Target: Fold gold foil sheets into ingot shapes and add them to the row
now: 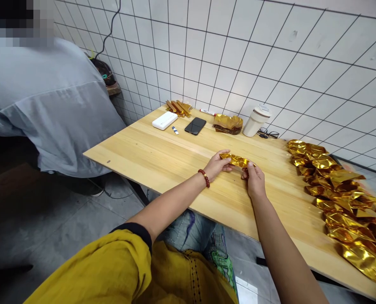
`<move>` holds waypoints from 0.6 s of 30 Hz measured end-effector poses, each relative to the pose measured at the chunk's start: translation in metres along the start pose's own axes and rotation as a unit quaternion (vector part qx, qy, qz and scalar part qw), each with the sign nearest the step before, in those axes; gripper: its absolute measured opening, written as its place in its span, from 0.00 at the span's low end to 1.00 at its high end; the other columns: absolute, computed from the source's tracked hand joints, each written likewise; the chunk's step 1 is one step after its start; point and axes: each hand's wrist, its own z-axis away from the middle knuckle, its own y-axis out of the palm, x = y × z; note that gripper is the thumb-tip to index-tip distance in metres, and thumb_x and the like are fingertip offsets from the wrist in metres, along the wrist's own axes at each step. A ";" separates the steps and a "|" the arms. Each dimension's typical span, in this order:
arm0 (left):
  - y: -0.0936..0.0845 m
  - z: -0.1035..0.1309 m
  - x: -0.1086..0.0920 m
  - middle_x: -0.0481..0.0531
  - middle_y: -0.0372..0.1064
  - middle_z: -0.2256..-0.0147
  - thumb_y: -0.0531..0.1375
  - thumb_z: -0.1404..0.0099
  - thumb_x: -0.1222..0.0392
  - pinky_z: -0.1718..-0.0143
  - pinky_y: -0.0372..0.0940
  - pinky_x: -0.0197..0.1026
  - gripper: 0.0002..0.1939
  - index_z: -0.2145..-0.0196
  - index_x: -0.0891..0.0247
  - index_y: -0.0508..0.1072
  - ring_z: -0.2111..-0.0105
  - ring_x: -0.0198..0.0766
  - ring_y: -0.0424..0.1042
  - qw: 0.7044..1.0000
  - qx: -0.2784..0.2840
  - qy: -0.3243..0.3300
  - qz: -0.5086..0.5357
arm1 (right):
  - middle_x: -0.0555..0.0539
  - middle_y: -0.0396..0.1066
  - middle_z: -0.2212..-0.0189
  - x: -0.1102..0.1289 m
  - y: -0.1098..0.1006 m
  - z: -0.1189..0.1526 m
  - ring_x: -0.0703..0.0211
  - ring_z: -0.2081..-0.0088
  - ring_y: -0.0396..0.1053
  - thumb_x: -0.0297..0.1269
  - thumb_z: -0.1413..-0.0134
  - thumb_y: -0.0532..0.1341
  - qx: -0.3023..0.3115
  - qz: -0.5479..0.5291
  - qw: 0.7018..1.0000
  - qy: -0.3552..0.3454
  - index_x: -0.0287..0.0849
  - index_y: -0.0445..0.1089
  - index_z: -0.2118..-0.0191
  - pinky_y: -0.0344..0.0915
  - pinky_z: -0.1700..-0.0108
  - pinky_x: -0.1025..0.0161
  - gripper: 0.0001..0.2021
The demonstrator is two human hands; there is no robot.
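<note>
Between my two hands, a little above the wooden table (162,156), is a narrow folded strip of shiny gold foil paper (237,160). My left hand (219,164), with a red bead bracelet at its wrist, is closed on the strip's left end. The right end is pinched between the thumb and fingers of my right hand (254,177). Folded gold foil pieces (336,181) lie in a long row along the table's right side. Behind my hands sits a stack of gold foil sheets (228,123).
Toward the wall stand or lie a white cup (257,121), black-framed glasses (268,134), a phone (195,126), a white box-shaped device (164,120), a small blue-and-white item (175,130), a marker (208,112) and flat gold strips (179,108). A person in grey (58,101) is at the left.
</note>
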 end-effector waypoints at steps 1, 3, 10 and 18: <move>0.000 0.000 0.001 0.54 0.74 0.59 0.59 0.37 0.70 0.70 0.70 0.33 0.22 0.45 0.63 0.66 0.72 0.31 0.75 1.000 0.005 -0.001 -0.008 | 0.56 0.61 0.80 -0.001 0.000 0.000 0.69 0.79 0.56 0.58 0.50 0.63 0.001 0.005 1.000 -0.002 0.40 0.72 0.62 0.56 0.76 0.68 0.23; 0.000 0.000 0.002 0.55 0.73 0.56 0.59 0.38 0.70 0.70 0.70 0.33 0.25 0.44 0.61 0.66 0.71 0.30 0.75 1.000 0.017 -0.001 -0.023 | 0.57 0.59 0.83 -0.002 -0.001 0.000 0.68 0.80 0.55 0.58 0.48 0.62 0.001 0.015 1.000 -0.003 0.40 0.72 0.64 0.56 0.76 0.68 0.22; -0.004 -0.004 0.008 0.55 0.70 0.49 0.62 0.38 0.61 0.68 0.69 0.32 0.28 0.40 0.54 0.66 0.66 0.31 0.74 0.996 0.052 0.031 -0.064 | 0.57 0.59 0.83 -0.004 -0.003 0.001 0.68 0.80 0.56 0.58 0.47 0.60 -0.017 0.023 1.000 -0.012 0.40 0.72 0.62 0.57 0.75 0.68 0.23; -0.007 -0.004 0.017 0.56 0.61 0.38 0.59 0.35 0.53 0.49 0.67 0.45 0.30 0.36 0.51 0.60 0.50 0.42 0.72 0.962 0.151 0.101 -0.202 | 0.56 0.61 0.80 0.002 -0.001 0.001 0.70 0.81 0.53 0.60 0.49 0.61 -0.072 0.004 0.997 -0.014 0.39 0.74 0.57 0.53 0.79 0.68 0.27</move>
